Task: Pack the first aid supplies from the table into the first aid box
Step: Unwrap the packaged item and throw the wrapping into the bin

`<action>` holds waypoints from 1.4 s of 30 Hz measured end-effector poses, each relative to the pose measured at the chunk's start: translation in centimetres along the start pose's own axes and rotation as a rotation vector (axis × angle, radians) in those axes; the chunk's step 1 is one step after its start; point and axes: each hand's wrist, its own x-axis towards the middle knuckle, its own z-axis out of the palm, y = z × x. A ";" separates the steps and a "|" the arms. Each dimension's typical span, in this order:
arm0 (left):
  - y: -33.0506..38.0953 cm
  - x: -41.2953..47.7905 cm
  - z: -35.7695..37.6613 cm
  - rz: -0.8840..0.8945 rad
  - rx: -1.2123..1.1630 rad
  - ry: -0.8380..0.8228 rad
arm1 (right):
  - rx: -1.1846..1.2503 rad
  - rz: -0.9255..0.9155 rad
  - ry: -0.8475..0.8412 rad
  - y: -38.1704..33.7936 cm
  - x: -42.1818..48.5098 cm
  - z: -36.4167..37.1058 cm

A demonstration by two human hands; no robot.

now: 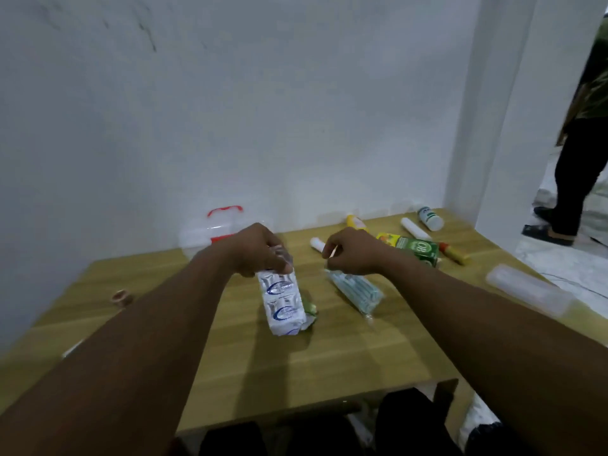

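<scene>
Two bare hands work over the wooden table [329, 350], which fills the lower half of the frame. Behind the left hand [255, 250], against the wall at centre left, stands the clear plastic first aid box with a red handle [217, 230]; whether its lid is open I cannot tell. That hand is closed, fingertips pinching the crinkled top end of a white plastic pack with blue oval logos [281, 299], whose long axis runs down the frame toward the viewer, its lower end resting on the table. The right hand [353, 253] is likewise closed on the top of a clear sleeve of pale teal items [357, 291], which slants toward the lower right.

The box lies just up and left of the left-hand grip, so the white pack looks the nearer candidate to go in.

At centre right lie a green carton printed "OB" [419, 251], a white bottle with a green label [430, 218], two white tubes [415, 229], a yellow bottle [356, 222] and a yellow-and-red tube [455, 255]. A frosted plastic case [526, 289] sits at the right edge, a small tape roll [121, 297] at the left. Other print is too blurred to read.
</scene>
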 end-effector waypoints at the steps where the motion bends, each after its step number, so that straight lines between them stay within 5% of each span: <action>1: -1.4 -0.8 -0.5 -0.038 -0.001 0.007 | -0.021 -0.012 -0.016 -1.1 0.6 1.3; 8: -7.3 -4.4 -0.8 -0.230 -0.115 0.003 | -0.264 0.106 -0.169 -4.4 2.9 9.3; 14: -7.6 -4.2 0.1 -0.261 -0.153 -0.002 | -0.024 0.132 -0.173 -4.4 2.8 9.3; 18: -3.7 -2.7 -1.0 -0.133 -0.198 0.083 | 0.014 0.000 -0.048 -3.7 1.3 3.7; 23: 7.9 0.3 1.2 0.159 -0.296 0.063 | -0.021 0.067 0.163 0.6 -4.5 -8.3; 31: 26.6 0.4 19.6 0.474 -0.280 -0.265 | 0.134 0.537 0.367 15.0 -23.3 -15.8; 37: 25.1 -2.5 38.8 0.400 -0.011 -0.539 | 0.402 0.946 0.203 28.7 -34.3 -2.7; 42: 18.9 -1.6 50.4 0.248 0.140 -0.573 | 0.526 1.133 0.089 34.5 -36.1 10.1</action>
